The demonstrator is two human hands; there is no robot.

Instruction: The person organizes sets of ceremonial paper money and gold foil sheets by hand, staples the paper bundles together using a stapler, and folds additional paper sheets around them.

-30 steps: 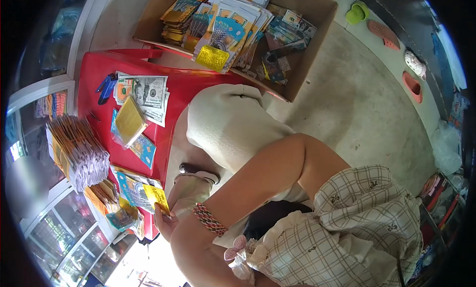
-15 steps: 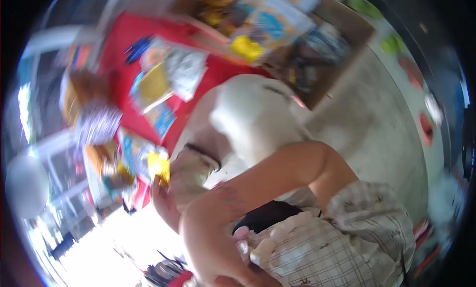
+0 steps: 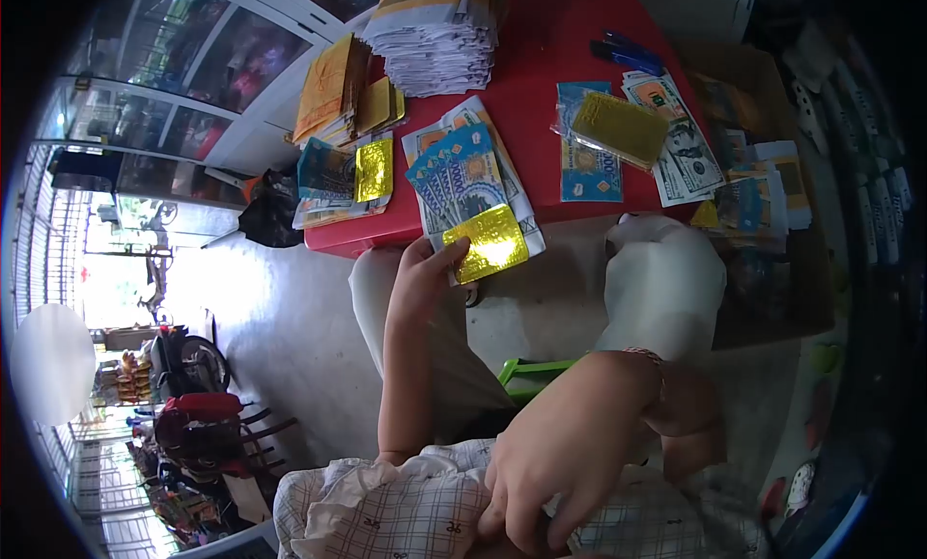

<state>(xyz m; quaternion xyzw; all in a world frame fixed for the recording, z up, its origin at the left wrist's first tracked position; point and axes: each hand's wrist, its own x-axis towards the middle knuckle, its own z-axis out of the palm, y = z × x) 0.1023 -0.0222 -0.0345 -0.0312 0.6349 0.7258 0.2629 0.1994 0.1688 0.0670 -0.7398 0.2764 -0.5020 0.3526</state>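
My left hand (image 3: 421, 277) pinches a shiny gold sheet (image 3: 494, 250) with the thumb on top. Under that sheet are fanned blue paper notes (image 3: 462, 176) and printed dollar-style notes, a stack reaching over the front edge of the red table (image 3: 541, 38). My right hand (image 3: 570, 443) is down at my checked shirt (image 3: 406, 511), fingers curled and gripping its cloth near the waist. Left of the held stack lies another set with blue notes and a gold sheet (image 3: 374, 170). Farther right are a wrapped gold pack (image 3: 620, 129), blue notes (image 3: 591, 178) and dollar-style notes (image 3: 688, 153).
A tall paper stack (image 3: 435, 52) and orange-yellow packets (image 3: 333, 91) stand at the table's back left. Blue pens (image 3: 628, 53) lie near its right edge. A cardboard box (image 3: 787, 279) with more paper bundles sits at right. A green stool (image 3: 531, 371) shows between my legs.
The view has turned and steadied. My left hand still has the gold sheet, now over the table's front edge. My right hand remains low by the shirt.
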